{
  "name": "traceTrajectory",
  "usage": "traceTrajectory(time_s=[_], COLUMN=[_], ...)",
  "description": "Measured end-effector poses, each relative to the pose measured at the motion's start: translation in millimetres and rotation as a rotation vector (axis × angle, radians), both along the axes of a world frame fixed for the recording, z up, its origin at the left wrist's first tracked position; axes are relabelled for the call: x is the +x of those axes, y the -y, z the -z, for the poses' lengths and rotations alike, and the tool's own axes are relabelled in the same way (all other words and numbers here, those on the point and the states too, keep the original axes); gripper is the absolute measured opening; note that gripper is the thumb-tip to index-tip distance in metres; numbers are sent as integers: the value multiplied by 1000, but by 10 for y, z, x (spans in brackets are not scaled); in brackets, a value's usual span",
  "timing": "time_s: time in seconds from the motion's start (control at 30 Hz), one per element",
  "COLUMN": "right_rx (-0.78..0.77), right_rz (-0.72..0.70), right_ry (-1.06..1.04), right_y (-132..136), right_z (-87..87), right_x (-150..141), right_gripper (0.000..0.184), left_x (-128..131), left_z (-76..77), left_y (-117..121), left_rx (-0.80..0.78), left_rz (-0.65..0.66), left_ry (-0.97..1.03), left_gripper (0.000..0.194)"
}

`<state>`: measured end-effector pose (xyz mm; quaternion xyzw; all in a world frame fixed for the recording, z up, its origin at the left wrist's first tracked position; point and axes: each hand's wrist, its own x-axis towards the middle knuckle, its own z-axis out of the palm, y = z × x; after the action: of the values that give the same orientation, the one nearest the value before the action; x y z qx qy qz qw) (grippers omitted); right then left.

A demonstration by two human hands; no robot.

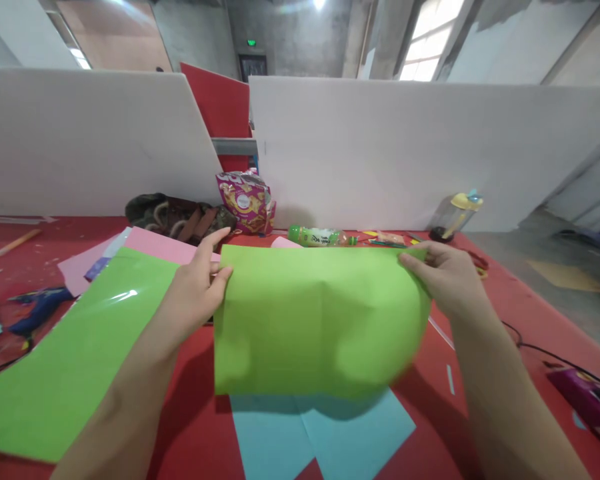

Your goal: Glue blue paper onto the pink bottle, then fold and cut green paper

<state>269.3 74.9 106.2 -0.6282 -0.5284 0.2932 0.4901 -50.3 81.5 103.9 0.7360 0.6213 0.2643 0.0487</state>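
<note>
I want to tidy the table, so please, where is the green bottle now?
In the head view, the green bottle lies slightly right of centre, just beyond the held green sheet, right of the purple snack bag.

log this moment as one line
left hand: holds green sheet by left edge | right hand: grips its upper right corner | sheet: raised, right side curled | below: blue paper | behind: bottle lying down

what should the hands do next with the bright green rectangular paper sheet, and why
Probably lower the bright green rectangular paper sheet toward the red table to flatten it: the left hand and right hand hold it raised near its upper corners, and its right side curves.
</note>
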Motion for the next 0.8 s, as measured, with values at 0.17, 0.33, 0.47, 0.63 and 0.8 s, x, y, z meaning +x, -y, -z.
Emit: traceTrajectory(time_s=[0.17, 0.33, 0.47, 0.63, 0.8], right_rx=[-129, -107, -25, -22, -110], right_rz=[-184, -359, -483, -534, -712], right_ry=[314, 474, 407, 109, 151], right_y=[-109, -64, 43, 138, 243], right_z=[273, 459, 499, 609, 798], right_x=[-121, -264, -314, -303, -341], right_gripper=[16, 17, 17, 41, 27], left_x=[-21, 244, 495, 536, 474], left_z=[227, 513, 687, 795, 805], left_y=[-71, -87, -76, -117, -172], left_rx=[-181, -218, -303, -382, -394], left_rz=[101, 427, 621, 764, 805], left_ry=[-341, -306, -120, -86, -66], left_gripper=[52, 42, 44, 13, 21])
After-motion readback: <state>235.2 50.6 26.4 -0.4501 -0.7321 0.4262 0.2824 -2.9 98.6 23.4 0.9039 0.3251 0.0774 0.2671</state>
